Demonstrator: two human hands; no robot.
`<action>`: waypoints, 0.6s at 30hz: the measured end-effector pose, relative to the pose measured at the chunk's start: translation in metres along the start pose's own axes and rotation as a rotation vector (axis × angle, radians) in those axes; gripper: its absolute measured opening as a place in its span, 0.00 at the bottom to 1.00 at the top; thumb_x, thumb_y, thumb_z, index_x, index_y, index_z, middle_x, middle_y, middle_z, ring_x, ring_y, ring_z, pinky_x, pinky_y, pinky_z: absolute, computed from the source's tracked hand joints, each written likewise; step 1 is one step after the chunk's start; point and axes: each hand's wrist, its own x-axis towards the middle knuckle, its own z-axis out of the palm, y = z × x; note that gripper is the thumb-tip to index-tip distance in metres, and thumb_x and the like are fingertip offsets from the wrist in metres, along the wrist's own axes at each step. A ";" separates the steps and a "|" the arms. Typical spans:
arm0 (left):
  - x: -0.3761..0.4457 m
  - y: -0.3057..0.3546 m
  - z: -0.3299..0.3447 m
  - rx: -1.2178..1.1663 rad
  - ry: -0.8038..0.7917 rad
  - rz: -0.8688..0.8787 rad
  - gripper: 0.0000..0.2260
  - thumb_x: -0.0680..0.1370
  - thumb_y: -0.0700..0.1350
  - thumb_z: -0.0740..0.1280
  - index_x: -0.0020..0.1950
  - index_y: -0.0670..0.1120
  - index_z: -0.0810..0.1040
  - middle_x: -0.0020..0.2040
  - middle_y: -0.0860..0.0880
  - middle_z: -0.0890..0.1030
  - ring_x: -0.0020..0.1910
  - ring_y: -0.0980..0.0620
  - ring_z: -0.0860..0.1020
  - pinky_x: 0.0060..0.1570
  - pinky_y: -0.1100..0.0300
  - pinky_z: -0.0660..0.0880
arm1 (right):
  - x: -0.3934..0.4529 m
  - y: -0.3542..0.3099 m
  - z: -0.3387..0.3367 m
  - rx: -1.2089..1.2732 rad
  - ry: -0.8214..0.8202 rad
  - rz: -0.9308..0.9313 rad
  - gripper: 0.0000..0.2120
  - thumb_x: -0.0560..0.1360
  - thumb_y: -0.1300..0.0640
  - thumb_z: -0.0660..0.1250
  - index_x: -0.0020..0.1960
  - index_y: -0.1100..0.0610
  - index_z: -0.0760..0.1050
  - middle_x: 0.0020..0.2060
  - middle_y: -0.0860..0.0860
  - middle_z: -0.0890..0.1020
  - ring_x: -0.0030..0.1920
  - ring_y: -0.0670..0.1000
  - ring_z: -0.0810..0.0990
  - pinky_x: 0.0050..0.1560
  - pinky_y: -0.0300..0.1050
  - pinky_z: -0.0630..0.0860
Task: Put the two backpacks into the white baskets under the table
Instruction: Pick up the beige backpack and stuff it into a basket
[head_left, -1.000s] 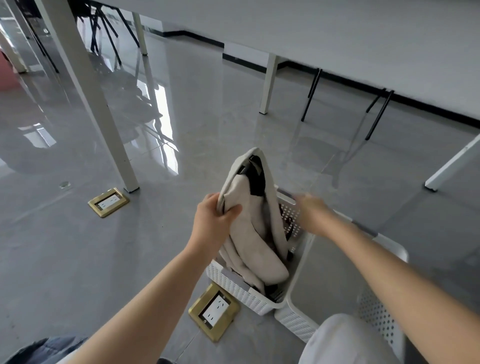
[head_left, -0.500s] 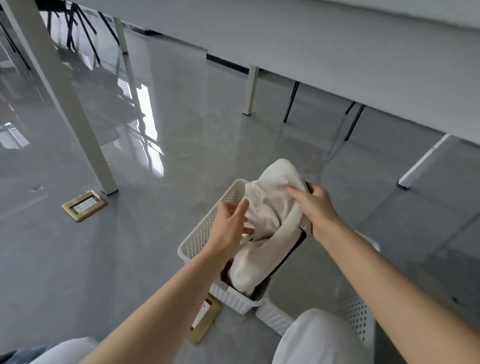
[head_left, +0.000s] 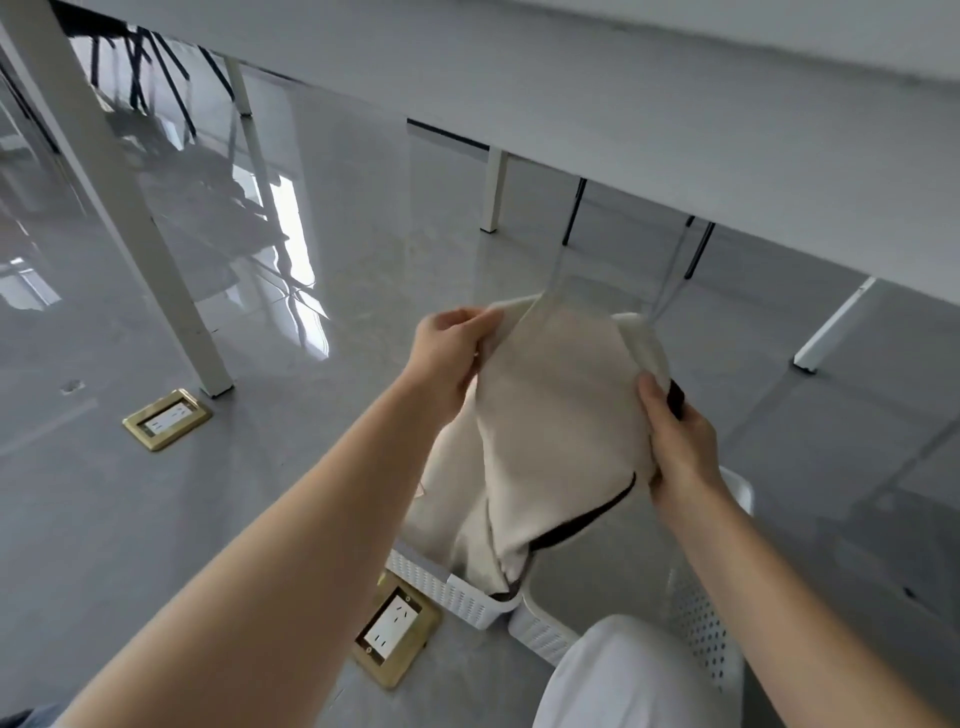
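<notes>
A cream backpack (head_left: 556, 415) with a dark zip stands upright, its lower end inside a white perforated basket (head_left: 452, 590) on the floor. My left hand (head_left: 449, 345) grips the backpack's upper left edge. My right hand (head_left: 675, 441) holds its right side near a dark strap. The backpack hides most of that basket. A second white basket (head_left: 701, 629) stands just to the right, partly behind my knee. No second backpack is in view.
A white table top (head_left: 675, 104) spans the upper frame, with a thick white leg (head_left: 130, 234) at left and thinner legs farther back. Two brass floor sockets (head_left: 166, 418) (head_left: 395, 629) sit in the glossy grey floor. My white-trousered knee (head_left: 623, 675) is at the bottom.
Both hands shifted up the backpack: the left from inside the basket to the upper left edge, the right down the right side. The backpack now stands taller and covers the basket's opening.
</notes>
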 end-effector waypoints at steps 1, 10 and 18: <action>0.000 0.002 -0.007 -0.059 -0.006 0.015 0.04 0.75 0.40 0.70 0.42 0.41 0.82 0.37 0.41 0.79 0.35 0.46 0.75 0.38 0.55 0.74 | 0.000 -0.003 0.002 -0.003 -0.014 -0.015 0.08 0.73 0.49 0.70 0.46 0.54 0.79 0.43 0.50 0.83 0.45 0.52 0.82 0.50 0.48 0.79; -0.057 -0.064 -0.068 0.432 -0.485 -0.051 0.37 0.74 0.58 0.69 0.77 0.61 0.52 0.73 0.58 0.65 0.70 0.58 0.68 0.65 0.62 0.68 | 0.010 0.000 0.033 0.055 0.021 0.134 0.05 0.73 0.58 0.69 0.44 0.60 0.76 0.37 0.54 0.78 0.36 0.52 0.77 0.37 0.45 0.75; -0.046 -0.102 -0.060 0.556 0.089 0.097 0.06 0.75 0.49 0.71 0.50 0.51 0.79 0.43 0.53 0.82 0.48 0.48 0.79 0.51 0.47 0.77 | 0.019 -0.001 0.088 -0.079 -0.178 -0.008 0.05 0.73 0.54 0.67 0.43 0.55 0.75 0.42 0.55 0.81 0.44 0.56 0.81 0.42 0.49 0.78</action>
